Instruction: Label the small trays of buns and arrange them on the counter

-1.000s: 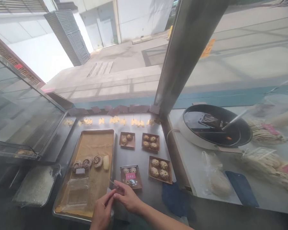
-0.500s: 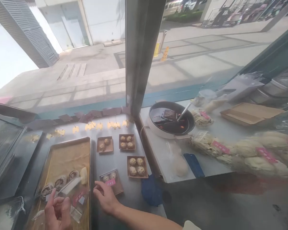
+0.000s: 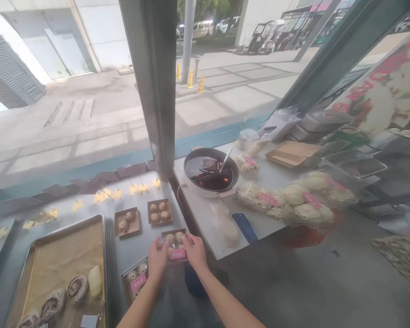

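Both my hands hold a small brown tray of round pastries (image 3: 174, 238) wrapped in clear film with a pink label (image 3: 177, 254). My left hand (image 3: 157, 258) grips its left side and my right hand (image 3: 195, 252) its right side, just above the metal counter (image 3: 141, 237). A second wrapped, labelled pastry tray (image 3: 135, 280) lies left of my left wrist. Two unwrapped pastry trays (image 3: 126, 222) (image 3: 160, 211) sit further back.
A large baking tray (image 3: 61, 255) with swirl buns (image 3: 78, 288) lies at left. To the right, a white table holds a black pan (image 3: 211, 173), a bagged dough lump (image 3: 227, 230), a blue object (image 3: 245, 228) and bagged noodle bundles (image 3: 294, 200). A window post (image 3: 153, 86) rises behind.
The view has swung right. My hands, which were apart with the left holding clear film over the baking tray, now both grip a wrapped pastry tray at the counter's right side.
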`<action>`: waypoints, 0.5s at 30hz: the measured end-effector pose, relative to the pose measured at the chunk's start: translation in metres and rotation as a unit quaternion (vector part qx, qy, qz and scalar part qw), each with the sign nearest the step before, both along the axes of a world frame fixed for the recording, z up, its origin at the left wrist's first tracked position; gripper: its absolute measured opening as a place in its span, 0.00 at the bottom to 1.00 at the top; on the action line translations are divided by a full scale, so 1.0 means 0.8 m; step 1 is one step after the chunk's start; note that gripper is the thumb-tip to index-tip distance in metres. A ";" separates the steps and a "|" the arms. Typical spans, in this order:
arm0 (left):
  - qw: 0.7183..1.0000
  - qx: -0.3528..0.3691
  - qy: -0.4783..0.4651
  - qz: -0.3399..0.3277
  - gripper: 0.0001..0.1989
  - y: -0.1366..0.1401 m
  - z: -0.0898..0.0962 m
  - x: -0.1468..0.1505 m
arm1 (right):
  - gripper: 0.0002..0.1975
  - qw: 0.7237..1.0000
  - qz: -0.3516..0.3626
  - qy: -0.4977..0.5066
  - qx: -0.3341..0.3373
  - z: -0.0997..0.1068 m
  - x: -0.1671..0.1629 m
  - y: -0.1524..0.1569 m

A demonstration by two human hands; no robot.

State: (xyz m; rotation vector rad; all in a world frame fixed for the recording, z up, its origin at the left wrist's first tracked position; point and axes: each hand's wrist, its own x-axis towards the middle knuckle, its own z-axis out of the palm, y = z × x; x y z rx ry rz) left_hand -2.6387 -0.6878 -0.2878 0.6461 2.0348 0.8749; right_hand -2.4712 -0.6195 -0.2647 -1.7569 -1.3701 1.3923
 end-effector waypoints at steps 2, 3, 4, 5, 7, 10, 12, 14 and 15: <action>1.000 -0.010 0.007 0.005 0.37 0.019 -0.015 -0.002 | 0.45 1.000 -0.001 -0.020 0.005 -0.017 -0.005 0.012; 1.000 -0.017 0.011 0.008 0.36 0.026 -0.022 -0.005 | 0.44 1.000 0.000 -0.025 0.003 -0.025 -0.009 0.017; 1.000 -0.022 0.013 0.009 0.36 0.032 -0.028 -0.008 | 0.43 1.000 0.001 -0.029 0.001 -0.033 -0.013 0.021; 1.000 -0.026 0.012 0.008 0.37 0.037 -0.034 -0.011 | 0.42 0.999 0.001 -0.032 -0.003 -0.039 -0.017 0.026; 1.000 -0.028 0.009 0.003 0.38 0.045 -0.044 -0.018 | 0.40 0.999 0.002 -0.036 -0.012 -0.048 -0.023 0.033; 1.000 -0.028 0.008 0.007 0.39 0.052 -0.055 -0.027 | 0.38 0.999 0.004 -0.033 -0.028 -0.056 -0.027 0.043; 0.999 -0.029 0.002 0.013 0.40 0.054 -0.060 -0.032 | 0.37 0.999 0.009 -0.029 -0.034 -0.059 -0.028 0.048; 0.999 -0.028 -0.010 0.012 0.41 0.055 -0.065 -0.038 | 0.37 0.999 0.016 -0.024 -0.040 -0.061 -0.030 0.053; 0.999 -0.027 -0.016 0.010 0.42 0.055 -0.066 -0.040 | 0.38 0.999 0.021 -0.020 -0.045 -0.061 -0.031 0.055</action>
